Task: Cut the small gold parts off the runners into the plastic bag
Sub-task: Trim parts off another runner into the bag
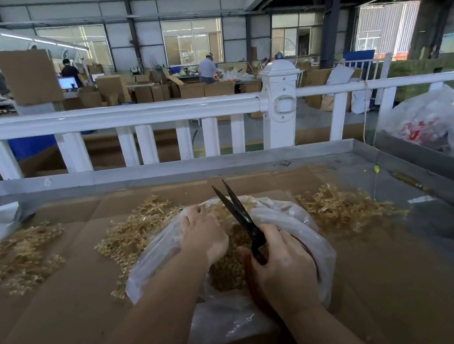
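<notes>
In the head view, the right hand (284, 269) gripped the handles of a pair of black scissors (239, 217), its fingers (274, 234) curled round them. The blades pointed up and away from these fingers, a little apart at the tips, above the open plastic bag (289, 215). The left hand (204, 235) reached into the mouth of the bag, just left of the blades. Its fingertips were hidden among the gold pieces and the plastic, so I cannot tell if they were together or held something.

The bag lay on the cardboard sheet (64, 316) that covered the bench (366, 158), directly under both hands. Inside it, between the two hands, there was a heap of small gold parts (230, 272). Gold runners (140, 230) lay in a pile just left of the left hand, touching the bag. One more pile of runners (341, 207) lay to the right of the right hand, beside the bag, and a third pile (22, 257) was well apart to the left.

Beyond the fingers, behind the bench, stood a white railing (122, 117). At the far right was a heap of clear bags (435, 124).
</notes>
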{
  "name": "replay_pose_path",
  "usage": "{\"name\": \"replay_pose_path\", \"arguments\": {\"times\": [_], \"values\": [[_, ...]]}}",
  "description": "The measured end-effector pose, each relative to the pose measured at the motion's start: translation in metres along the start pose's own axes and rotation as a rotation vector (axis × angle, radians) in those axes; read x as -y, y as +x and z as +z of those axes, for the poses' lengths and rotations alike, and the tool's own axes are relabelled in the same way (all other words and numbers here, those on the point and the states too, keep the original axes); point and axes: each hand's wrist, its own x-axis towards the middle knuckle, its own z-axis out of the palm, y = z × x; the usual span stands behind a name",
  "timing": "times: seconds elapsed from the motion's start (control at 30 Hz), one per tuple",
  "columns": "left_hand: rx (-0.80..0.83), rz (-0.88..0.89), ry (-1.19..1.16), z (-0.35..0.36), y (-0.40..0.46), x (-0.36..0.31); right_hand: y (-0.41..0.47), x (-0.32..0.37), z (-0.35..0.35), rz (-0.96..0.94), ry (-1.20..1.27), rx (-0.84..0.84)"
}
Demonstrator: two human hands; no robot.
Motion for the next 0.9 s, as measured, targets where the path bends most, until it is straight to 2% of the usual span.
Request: {"name": "replay_pose_path", "arguments": {"times": [0.13,0.27,0.37,0.53,0.9], "values": [[-0.152,0.038,-0.035,0.009,-0.019,0.006,0.001,-0.001,0.001,-0.023,-0.007,0.006],[-0.33,0.091,-0.181,0.017,-0.046,0.008,0.001,-0.001,0.001,-0.012,0.002,0.043],[-0.213,0.184,-0.279,0.015,-0.063,0.008,0.003,-0.002,0.001,0.028,-0.025,0.152],[-0.009,0.228,-0.181,0.016,-0.075,0.015,0.004,-0.003,0.001,0.057,-0.046,0.289],[0.058,0.314,-0.114,0.016,-0.08,0.021,-0.003,-0.002,-0.005,0.046,-0.087,0.36]]}}
